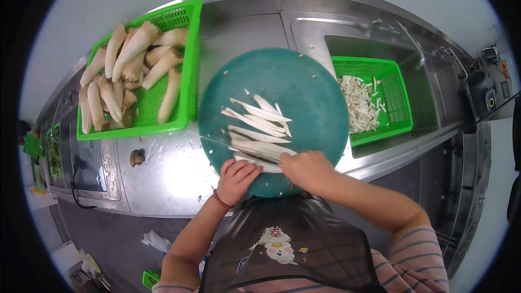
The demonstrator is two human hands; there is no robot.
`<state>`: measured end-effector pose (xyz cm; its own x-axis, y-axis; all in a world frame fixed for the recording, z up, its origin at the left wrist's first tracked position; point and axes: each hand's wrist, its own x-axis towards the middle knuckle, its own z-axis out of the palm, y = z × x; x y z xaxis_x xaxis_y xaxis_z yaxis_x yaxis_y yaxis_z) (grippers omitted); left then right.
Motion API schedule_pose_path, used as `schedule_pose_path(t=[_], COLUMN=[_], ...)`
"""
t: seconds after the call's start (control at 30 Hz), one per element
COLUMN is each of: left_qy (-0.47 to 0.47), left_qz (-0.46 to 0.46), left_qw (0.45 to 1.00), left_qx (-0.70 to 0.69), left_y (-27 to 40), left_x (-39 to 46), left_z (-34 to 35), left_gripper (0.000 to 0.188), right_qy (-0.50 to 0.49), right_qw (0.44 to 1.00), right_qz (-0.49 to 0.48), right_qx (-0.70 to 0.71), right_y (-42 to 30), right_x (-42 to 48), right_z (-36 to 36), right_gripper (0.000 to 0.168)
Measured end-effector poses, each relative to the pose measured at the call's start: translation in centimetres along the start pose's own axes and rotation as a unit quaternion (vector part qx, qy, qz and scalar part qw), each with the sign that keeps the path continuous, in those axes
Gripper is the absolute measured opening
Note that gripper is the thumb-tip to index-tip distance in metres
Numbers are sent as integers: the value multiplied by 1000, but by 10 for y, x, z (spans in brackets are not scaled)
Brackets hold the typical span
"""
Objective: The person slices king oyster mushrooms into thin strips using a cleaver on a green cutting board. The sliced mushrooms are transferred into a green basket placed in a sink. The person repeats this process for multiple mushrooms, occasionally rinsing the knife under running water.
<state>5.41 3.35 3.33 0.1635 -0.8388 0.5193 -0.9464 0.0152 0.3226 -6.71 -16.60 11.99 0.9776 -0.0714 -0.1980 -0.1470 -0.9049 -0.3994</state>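
Observation:
My right hand [304, 169] grips a kitchen knife [254, 154], its blade pointing left across a round green cutting board [313, 101]. The blade lies against a pale king oyster mushroom piece [266, 166] near the board's front edge. My left hand [239, 177] presses its fingers on the left part of this piece, close to the blade. Behind the knife lies a wide mushroom slice [268, 146]. Several long, thin mushroom slices [260, 133] are spread over the middle of the board, with small scraps about them.
Whole king oyster mushrooms [140, 44] fill much of a green plastic basket [191, 69] at left. A mushroom scrap [136, 158] lies on the steel counter [158, 183]. At right, a green basket [392, 130] with chopped mushroom pieces [360, 106] stands in a steel sink [423, 101].

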Motion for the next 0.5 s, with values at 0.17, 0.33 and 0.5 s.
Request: schedule_pose_path(t=[0.17, 0.33, 0.5], left_qy=[16, 31, 66], left_qz=[-5, 5, -21], left_qw=[999, 998, 996], left_qx=[-40, -51, -53], left_y=[-8, -12, -11], left_x=[-12, -17, -21], left_z=[8, 13, 20], left_gripper=[36, 34, 30], right_qy=[-15, -38, -52], right_qw=[999, 998, 998], right_qz=[-5, -17, -19], right_qx=[-50, -49, -44], right_y=[-6, -7, -8], right_x=[-32, -37, -31], right_z=[-36, -33, -20], right_gripper=[20, 21, 18])
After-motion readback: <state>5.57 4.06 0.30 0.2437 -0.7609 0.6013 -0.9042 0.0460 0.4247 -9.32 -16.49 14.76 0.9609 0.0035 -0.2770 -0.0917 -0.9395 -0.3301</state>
